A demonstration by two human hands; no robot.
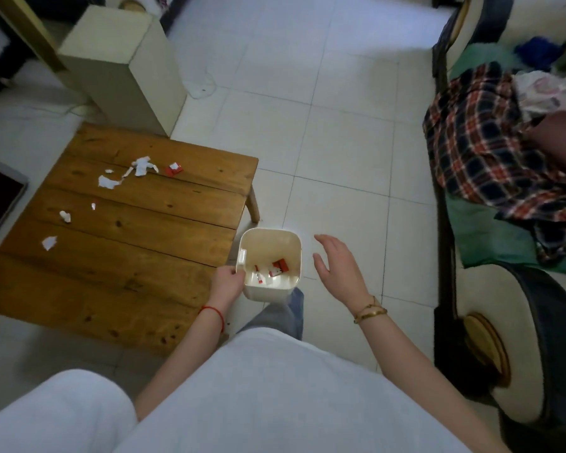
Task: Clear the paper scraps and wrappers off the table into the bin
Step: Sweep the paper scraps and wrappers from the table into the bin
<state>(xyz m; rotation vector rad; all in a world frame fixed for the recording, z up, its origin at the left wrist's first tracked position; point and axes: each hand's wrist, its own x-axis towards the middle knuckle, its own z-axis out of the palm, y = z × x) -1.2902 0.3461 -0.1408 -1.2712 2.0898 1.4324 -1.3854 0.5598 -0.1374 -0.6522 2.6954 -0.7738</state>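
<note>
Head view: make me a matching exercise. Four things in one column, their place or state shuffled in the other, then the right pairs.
Things:
1. bin
2. red wrapper
3. left hand
4. right hand

Places or states:
A. open, touching nothing
B. on the table, far side
C. gripping the bin's rim
D. beside the table corner, scraps inside

Pairs: 1-D, 2-B, 3-C, 4-A

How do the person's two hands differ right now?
The left hand grips the bin's near-left rim; the right hand hovers open beside the bin, touching nothing. The left wrist wears a red string; the right wears gold bangles. Both are bare, near the bin.
</note>
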